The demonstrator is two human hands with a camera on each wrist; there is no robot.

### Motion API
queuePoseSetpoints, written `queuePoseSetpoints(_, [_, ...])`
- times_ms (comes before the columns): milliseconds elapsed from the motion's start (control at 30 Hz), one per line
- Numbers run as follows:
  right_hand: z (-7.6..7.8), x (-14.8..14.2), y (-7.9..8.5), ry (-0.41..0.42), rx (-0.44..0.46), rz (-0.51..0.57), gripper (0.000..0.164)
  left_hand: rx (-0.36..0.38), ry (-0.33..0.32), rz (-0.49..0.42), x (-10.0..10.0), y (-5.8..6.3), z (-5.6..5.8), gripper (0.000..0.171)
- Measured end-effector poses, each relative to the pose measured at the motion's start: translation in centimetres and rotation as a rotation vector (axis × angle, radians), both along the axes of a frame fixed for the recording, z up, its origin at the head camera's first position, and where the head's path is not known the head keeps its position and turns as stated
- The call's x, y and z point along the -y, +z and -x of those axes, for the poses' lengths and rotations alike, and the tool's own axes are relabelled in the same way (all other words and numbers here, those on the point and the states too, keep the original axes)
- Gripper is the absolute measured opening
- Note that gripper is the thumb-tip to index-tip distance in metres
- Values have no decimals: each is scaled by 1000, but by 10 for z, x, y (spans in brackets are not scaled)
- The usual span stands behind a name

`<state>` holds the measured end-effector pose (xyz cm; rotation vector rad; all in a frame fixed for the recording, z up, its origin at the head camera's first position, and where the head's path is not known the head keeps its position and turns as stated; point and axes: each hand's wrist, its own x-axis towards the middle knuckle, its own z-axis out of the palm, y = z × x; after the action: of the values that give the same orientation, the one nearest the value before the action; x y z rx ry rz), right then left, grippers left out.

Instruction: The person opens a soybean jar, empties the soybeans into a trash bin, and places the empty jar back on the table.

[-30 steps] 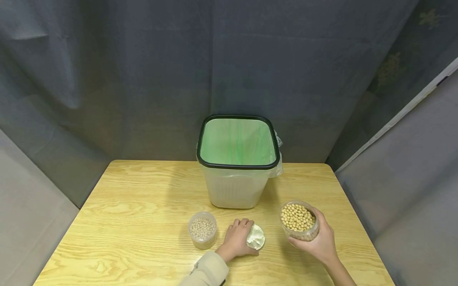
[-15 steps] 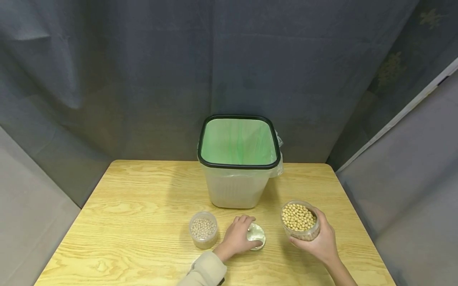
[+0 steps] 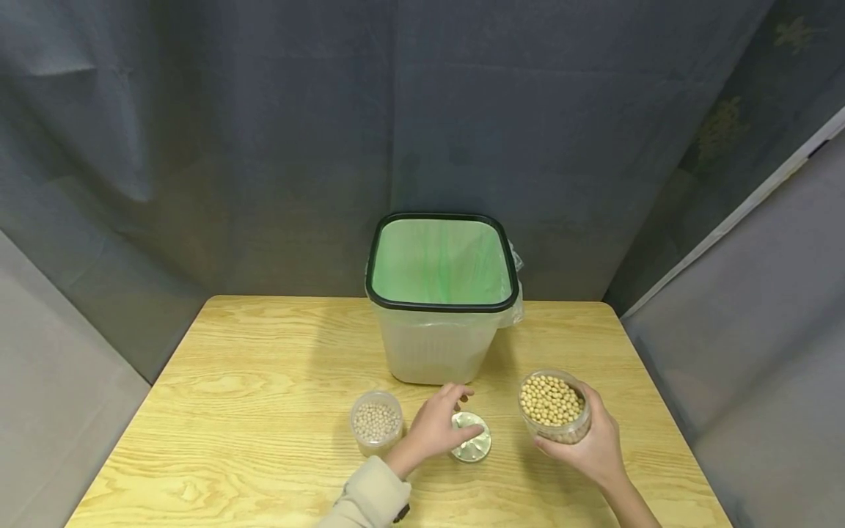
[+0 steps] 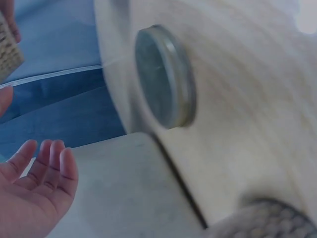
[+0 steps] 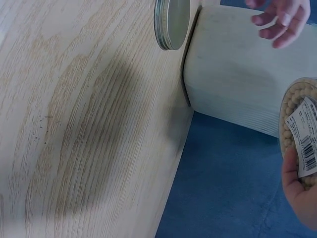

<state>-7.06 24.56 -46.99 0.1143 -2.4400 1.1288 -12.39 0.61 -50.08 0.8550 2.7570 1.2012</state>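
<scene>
My right hand (image 3: 587,447) grips a clear jar (image 3: 553,407) filled with round yellow soybeans, held above the table and tilted a little. A barcode label shows on the jar in the right wrist view. My left hand (image 3: 436,425) hovers above a round metal lid (image 3: 472,438) and is apart from it; its fingers are loosely bent with nothing between them, also seen on the left hand (image 4: 39,188) in the left wrist view. The lid lies flat on the table. Left of that hand stands a clear tub (image 3: 376,424) of pale beans, partly hidden by the sleeve.
A whitish square bin (image 3: 436,348) with a black rim and green liner stands behind the hands. The wooden table (image 3: 251,411) has dark cloth behind it and grey panels at both sides.
My left hand has let go of the lid, lifted, and moved slightly away from the person. The lid stays on the table. The right hand and its jar have hardly moved.
</scene>
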Motion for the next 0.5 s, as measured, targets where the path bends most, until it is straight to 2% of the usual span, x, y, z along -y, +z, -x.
queuePoseSetpoints(167, [0, 0, 1, 2, 6, -7, 95, -45, -3, -59, 4, 15, 0, 49])
queuePoseSetpoints(333, [0, -2, 1, 27, -34, 28, 96, -115, -23, -141, 8, 28, 2, 46])
queuePoseSetpoints(500, [0, -2, 1, 16, -30, 22, 96, -134, -18, -182, 12, 41, 1, 45])
